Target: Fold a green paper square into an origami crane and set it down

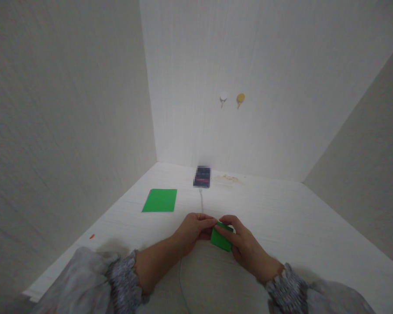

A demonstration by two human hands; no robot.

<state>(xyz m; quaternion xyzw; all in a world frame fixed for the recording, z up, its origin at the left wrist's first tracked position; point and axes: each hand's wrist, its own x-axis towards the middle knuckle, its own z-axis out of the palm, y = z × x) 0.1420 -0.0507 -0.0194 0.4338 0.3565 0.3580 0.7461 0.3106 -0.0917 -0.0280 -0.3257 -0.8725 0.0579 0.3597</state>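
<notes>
A small green folded piece (221,237), which looks like paper, is between my two hands near the front of the white surface. My right hand (240,244) is closed on it, thumb across its top face. The fingertips of my left hand (196,231) pinch its upper left corner. Behind and to the left, a flat green sheet (160,200) lies on the surface, touched by neither hand.
A blurred dark device (202,177) rests by the back wall, with a pale cable (180,279) running toward me beneath my left hand. A small orange-red scrap (92,236) lies at the left. Two round hooks (240,98) are on the back wall.
</notes>
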